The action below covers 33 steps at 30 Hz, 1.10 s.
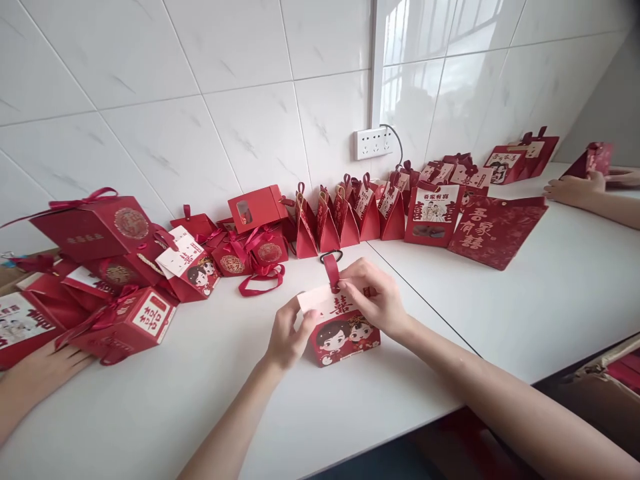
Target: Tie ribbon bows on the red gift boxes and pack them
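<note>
A small red and cream gift box (345,341) with a cartoon couple and red characters on its front stands on the white table before me. My left hand (290,332) grips the box at its left side, thumb on the front panel. At the top edge, my right hand (376,297) pinches the base of a dark red ribbon loop (331,272) that sticks up from the box. My right fingers partly cover the upper right corner. Just behind the loop lies a thin black ring (336,255) on the table.
Tent-shaped red boxes (327,223) line the wall. More red boxes (107,230) are piled at left, where another person's hand (47,373) rests. A flat red bag (500,230) leans at right. Another person's hands (575,189) hold a box at far right. A carton (600,393) stands lower right.
</note>
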Tool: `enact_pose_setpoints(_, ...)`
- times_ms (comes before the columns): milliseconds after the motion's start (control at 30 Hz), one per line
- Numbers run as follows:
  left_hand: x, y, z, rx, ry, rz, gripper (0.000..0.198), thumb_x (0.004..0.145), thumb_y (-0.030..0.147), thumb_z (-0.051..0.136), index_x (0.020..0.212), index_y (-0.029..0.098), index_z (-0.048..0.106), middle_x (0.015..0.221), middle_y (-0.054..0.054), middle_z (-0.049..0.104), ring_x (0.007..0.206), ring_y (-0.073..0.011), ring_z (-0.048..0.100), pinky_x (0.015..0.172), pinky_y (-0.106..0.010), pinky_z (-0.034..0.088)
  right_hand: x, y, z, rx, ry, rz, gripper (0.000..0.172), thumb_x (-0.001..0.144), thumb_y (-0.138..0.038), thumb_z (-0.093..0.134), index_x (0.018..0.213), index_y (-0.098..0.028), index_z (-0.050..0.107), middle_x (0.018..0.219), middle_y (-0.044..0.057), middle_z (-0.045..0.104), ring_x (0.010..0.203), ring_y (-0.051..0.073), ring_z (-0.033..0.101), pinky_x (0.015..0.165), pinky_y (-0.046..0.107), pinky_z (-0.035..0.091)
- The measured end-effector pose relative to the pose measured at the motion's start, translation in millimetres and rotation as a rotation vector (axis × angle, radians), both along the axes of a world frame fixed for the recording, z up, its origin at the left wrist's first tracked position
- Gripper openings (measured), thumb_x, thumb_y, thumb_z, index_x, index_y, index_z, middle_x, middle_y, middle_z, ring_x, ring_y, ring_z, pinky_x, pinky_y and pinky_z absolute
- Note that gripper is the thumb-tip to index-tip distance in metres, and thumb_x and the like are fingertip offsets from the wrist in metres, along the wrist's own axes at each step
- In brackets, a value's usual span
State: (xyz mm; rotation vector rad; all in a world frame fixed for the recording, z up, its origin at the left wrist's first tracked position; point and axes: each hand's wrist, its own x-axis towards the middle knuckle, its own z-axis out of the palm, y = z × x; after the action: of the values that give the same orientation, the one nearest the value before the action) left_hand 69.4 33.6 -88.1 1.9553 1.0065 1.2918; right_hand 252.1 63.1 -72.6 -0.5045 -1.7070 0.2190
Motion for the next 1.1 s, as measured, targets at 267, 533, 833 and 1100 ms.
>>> enact_pose_setpoints(267, 18.6, -6.3, 16.8, 0.695, -0.038, 0.121, 0.033, 0.082, 0.004, 0.059, 0.107, 0.022, 0.047, 0.118, -0.009, 0.059, 0.095, -0.0159, 0.066, 0.076, -0.03, 0.058, -5.9, -12.5, -1.3, 0.007, -0.041, 0.072, 0.015, 0.086, -0.013, 0.053, 0.098, -0.021, 0.057, 0.076, 0.002, 0.057, 0.063, 0.014, 0.052, 0.056, 0.028, 0.045)
enact_pose_setpoints(533, 13.0, -9.7, 21.8, 0.715, 0.107, 0.249, 0.022, 0.082, 0.006, 0.059, 0.099, 0.02, 0.062, 0.115, -0.007, 0.06, 0.084, -0.0122, 0.066, 0.071, -0.025, 0.059, -11.4, -19.4, -4.3, -0.011, -0.036, 0.05, 0.018, 0.085, -0.011, 0.052, 0.099, -0.021, 0.056, 0.074, 0.002, 0.054, 0.063, 0.014, 0.049, 0.056, 0.028, 0.044)
enact_pose_setpoints(833, 15.4, -11.5, 22.4, 0.615, 0.078, 0.2, 0.022, 0.085, 0.01, 0.057, 0.105, 0.019, 0.063, 0.105, -0.005, 0.072, 0.089, -0.0145, 0.071, 0.076, -0.022, 0.061, -10.9, -19.9, -2.4, -0.017, -0.044, 0.037, 0.015, 0.087, -0.013, 0.05, 0.098, -0.021, 0.055, 0.072, 0.0, 0.053, 0.061, 0.013, 0.051, 0.055, 0.027, 0.046)
enact_pose_setpoints(1100, 16.7, -13.8, 23.8, 0.584, 0.059, 0.152, 0.027, 0.085, 0.007, 0.055, 0.106, 0.02, 0.065, 0.083, 0.0, 0.072, 0.065, -0.0083, 0.067, 0.062, -0.016, 0.057, -11.4, -21.1, -7.9, -0.165, 0.071, -0.013, 0.024, 0.089, -0.027, 0.057, 0.109, -0.026, 0.044, 0.088, 0.003, 0.057, 0.064, 0.014, 0.056, 0.051, 0.026, 0.047)
